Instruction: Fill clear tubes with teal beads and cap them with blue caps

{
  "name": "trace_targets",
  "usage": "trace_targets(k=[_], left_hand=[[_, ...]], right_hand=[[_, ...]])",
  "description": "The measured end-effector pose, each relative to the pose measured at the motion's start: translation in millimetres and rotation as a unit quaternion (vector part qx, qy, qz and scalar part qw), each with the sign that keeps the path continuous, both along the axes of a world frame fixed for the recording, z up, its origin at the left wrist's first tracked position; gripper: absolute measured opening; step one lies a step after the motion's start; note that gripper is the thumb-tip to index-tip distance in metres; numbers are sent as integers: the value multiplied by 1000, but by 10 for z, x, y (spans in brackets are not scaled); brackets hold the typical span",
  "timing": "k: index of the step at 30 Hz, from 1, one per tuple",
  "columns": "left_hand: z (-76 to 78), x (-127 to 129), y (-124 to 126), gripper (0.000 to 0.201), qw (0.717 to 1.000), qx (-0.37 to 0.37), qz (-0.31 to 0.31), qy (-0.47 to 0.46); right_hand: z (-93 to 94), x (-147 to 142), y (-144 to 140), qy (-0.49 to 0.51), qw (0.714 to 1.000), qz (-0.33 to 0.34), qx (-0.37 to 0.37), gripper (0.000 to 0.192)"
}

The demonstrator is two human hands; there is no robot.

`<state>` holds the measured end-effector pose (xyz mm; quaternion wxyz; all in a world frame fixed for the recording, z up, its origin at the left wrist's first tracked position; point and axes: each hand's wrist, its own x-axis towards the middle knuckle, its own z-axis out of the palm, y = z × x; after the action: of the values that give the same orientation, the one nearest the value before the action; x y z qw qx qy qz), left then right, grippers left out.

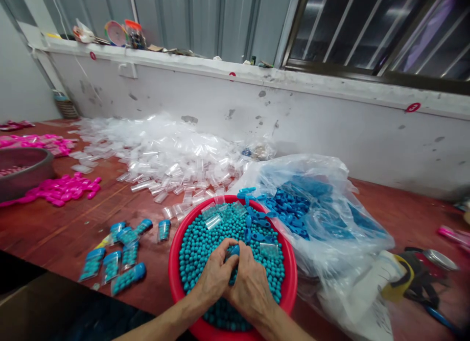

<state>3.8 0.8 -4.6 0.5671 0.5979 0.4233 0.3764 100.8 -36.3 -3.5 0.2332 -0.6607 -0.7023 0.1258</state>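
While both rest on teal beads in the red basin, left hand and right hand fingers grip a blue-capped tube.

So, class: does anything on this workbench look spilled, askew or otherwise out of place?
Mostly loose heaps. Clear tubes sprawl across the red table, a few lying on the beads in the red bowl. Blue caps spill from the plastic bag over the bowl's rim. Both hands meet over the beads.
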Motion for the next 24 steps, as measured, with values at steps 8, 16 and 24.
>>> trace_targets(k=[8,16,24], left_hand=[[43,-112,12,49,983,-132,-46,-123],[56,-152,-2,41,982,-125,-44,-137],[74,-106,-58,28,995,-72,-16,-74]], right_hand=[[-3,192,9,207,965,109,-115,109],[41,197,-54,143,978,93,-119,99],[93,96,-102,132,987,84,-26,77]])
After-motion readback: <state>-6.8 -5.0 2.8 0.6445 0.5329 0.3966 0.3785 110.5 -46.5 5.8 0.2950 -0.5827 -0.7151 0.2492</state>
